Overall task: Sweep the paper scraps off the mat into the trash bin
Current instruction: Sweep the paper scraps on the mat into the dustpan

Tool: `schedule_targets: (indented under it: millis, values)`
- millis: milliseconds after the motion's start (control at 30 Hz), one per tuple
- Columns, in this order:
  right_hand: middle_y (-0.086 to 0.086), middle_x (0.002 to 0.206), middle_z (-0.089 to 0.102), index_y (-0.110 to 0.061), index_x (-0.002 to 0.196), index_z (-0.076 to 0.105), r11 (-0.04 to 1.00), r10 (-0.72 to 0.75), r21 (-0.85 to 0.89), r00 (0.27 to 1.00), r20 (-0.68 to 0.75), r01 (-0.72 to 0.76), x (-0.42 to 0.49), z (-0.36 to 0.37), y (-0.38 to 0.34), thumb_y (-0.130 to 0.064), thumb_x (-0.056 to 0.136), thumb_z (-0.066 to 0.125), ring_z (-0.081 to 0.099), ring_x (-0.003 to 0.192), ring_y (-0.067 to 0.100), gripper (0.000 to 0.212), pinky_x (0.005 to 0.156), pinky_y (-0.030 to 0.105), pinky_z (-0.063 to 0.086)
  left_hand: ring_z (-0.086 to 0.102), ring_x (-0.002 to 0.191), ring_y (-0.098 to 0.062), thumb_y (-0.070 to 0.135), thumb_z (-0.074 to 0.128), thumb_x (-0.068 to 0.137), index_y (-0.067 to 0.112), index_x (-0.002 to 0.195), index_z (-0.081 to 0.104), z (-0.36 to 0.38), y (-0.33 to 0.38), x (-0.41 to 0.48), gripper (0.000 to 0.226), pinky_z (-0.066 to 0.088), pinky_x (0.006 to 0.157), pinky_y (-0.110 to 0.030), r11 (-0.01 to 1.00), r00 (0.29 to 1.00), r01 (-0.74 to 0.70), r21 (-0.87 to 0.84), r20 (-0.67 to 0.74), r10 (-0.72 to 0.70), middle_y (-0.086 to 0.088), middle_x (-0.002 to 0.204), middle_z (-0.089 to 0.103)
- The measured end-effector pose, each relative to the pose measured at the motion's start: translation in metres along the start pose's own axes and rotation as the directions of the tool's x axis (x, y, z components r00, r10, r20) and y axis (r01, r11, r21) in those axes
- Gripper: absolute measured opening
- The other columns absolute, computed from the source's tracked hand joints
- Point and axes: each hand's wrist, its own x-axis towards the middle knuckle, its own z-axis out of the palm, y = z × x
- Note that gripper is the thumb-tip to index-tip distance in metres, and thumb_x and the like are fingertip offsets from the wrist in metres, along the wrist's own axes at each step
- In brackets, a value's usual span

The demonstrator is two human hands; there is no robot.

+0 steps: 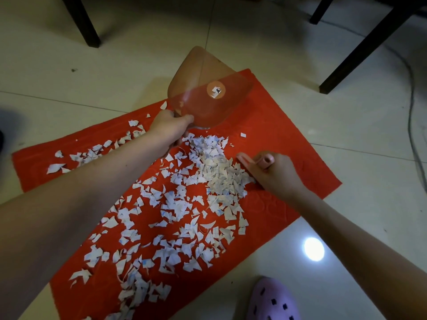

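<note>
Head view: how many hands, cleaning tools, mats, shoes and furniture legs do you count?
Hands: 2, left hand and right hand
Cleaning tools: 2, dustpan and brush
Mats: 1, red mat
Shoes: 1, purple shoe
Furniture legs: 3
Total: 9

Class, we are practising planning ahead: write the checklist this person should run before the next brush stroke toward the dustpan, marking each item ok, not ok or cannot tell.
1. Left hand has a grip on the dustpan: ok.
2. Right hand has a grip on the pink brush: ok.
3. Dustpan lip down on the red mat: cannot tell.
4. Paper scraps gathered in one heap: not ok, many lie spread along the mat.
5. Trash bin nearby: cannot tell, none in view.
</note>
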Motion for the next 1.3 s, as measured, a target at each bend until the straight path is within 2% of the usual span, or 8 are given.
schedule_targets:
  millis: [167, 400, 667, 767, 867, 1000, 1200, 1300]
  values:
    - [-0.003, 0.074, 0.067, -0.011, 0.091, 0.068, 0.99, -0.08, 0.104, 0.989, -0.125, 0.093, 0.003, -0.034, -0.02, -0.021, 0.09, 0.061, 0.063, 0.059, 0.0, 0.012, 0.046, 0.01, 0.044, 0.04, 0.044, -0.015, 0.026, 0.057, 0.093, 0.008, 0.092, 0.059, -0.002, -0.002, 0.0, 0.019, 0.034, 0.045, -0.024, 1.0, 1.0, -0.006, -0.001, -0.006, 0.006, -0.002, 0.063, 0.052]
    - [0.016, 0.082, 0.071, -0.001, 0.087, 0.07, 1.0, -0.019, 0.002, 0.98, -0.2, 0.019, 0.053, -0.042, -0.024, -0.028, 0.088, 0.062, 0.067, 0.074, 0.029, 0.029, 0.068, 0.045, 0.056, 0.041, 0.044, -0.015, 0.026, 0.056, 0.094, 0.009, 0.082, 0.058, -0.001, 0.001, 0.002, 0.021, 0.035, 0.047, -0.026, 1.0, 1.0, -0.021, 0.004, -0.005, 0.021, -0.003, 0.062, 0.052]
    - [0.014, 0.07, 0.059, -0.004, 0.081, 0.057, 0.965, 0.128, -0.191, 0.958, -0.256, -0.18, 0.093, -0.036, -0.012, -0.046, 0.092, 0.054, 0.056, 0.064, 0.031, 0.043, 0.047, 0.032, 0.04, 0.042, 0.045, -0.015, 0.028, 0.056, 0.094, 0.01, 0.084, 0.058, -0.007, -0.004, 0.005, 0.021, 0.036, 0.05, -0.027, 1.0, 1.0, -0.015, 0.002, -0.018, 0.015, -0.003, 0.062, 0.053]
    - [0.008, 0.059, 0.052, -0.013, 0.072, 0.058, 0.973, 0.077, -0.209, 0.993, -0.088, -0.094, 0.086, -0.027, -0.016, -0.052, 0.089, 0.055, 0.051, 0.055, 0.023, 0.043, 0.044, 0.026, 0.03, 0.042, 0.045, -0.015, 0.028, 0.056, 0.094, 0.009, 0.087, 0.057, -0.005, -0.004, 0.006, 0.02, 0.035, 0.048, -0.026, 1.0, 1.0, -0.011, -0.012, -0.015, 0.011, -0.003, 0.063, 0.053]
    - [0.003, 0.075, 0.068, -0.019, 0.095, 0.071, 0.997, -0.053, -0.057, 0.997, 0.062, 0.057, 0.067, -0.024, -0.027, -0.03, 0.09, 0.061, 0.063, 0.065, 0.014, 0.016, 0.054, 0.029, 0.05, 0.042, 0.047, -0.015, 0.028, 0.057, 0.094, 0.007, 0.094, 0.059, -0.003, -0.004, 0.006, 0.021, 0.036, 0.049, -0.026, 1.0, 1.0, -0.006, -0.01, -0.015, 0.006, -0.003, 0.065, 0.053]
    - [-0.017, 0.075, 0.063, -0.03, 0.102, 0.068, 0.984, -0.174, 0.021, 0.983, -0.065, 0.176, 0.038, -0.047, -0.033, -0.02, 0.088, 0.062, 0.062, 0.066, 0.002, 0.017, 0.057, 0.021, 0.052, 0.042, 0.047, -0.015, 0.027, 0.057, 0.094, 0.008, 0.096, 0.059, -0.003, -0.004, 0.006, 0.02, 0.037, 0.049, -0.026, 1.0, 1.0, 0.001, -0.017, -0.012, -0.001, -0.003, 0.065, 0.053]
    - [0.006, 0.078, 0.065, -0.006, 0.093, 0.068, 0.987, 0.089, -0.113, 0.977, -0.195, -0.113, 0.034, -0.056, 0.0, -0.031, 0.09, 0.058, 0.062, 0.068, 0.024, 0.027, 0.068, 0.043, 0.054, 0.042, 0.047, -0.016, 0.028, 0.056, 0.094, 0.011, 0.082, 0.058, -0.001, -0.002, 0.003, 0.021, 0.037, 0.051, -0.027, 1.0, 1.0, -0.02, 0.0, -0.007, 0.02, -0.003, 0.064, 0.053]
    - [0.011, 0.059, 0.061, -0.008, 0.07, 0.058, 0.965, 0.185, -0.14, 0.956, -0.229, -0.22, 0.036, -0.042, 0.019, -0.046, 0.09, 0.056, 0.06, 0.052, 0.026, 0.043, 0.051, 0.039, 0.052, 0.042, 0.047, -0.016, 0.028, 0.055, 0.094, 0.012, 0.083, 0.057, 0.002, -0.001, 0.001, 0.02, 0.037, 0.051, -0.027, 1.0, 1.0, -0.025, -0.003, 0.0, 0.025, -0.004, 0.065, 0.053]
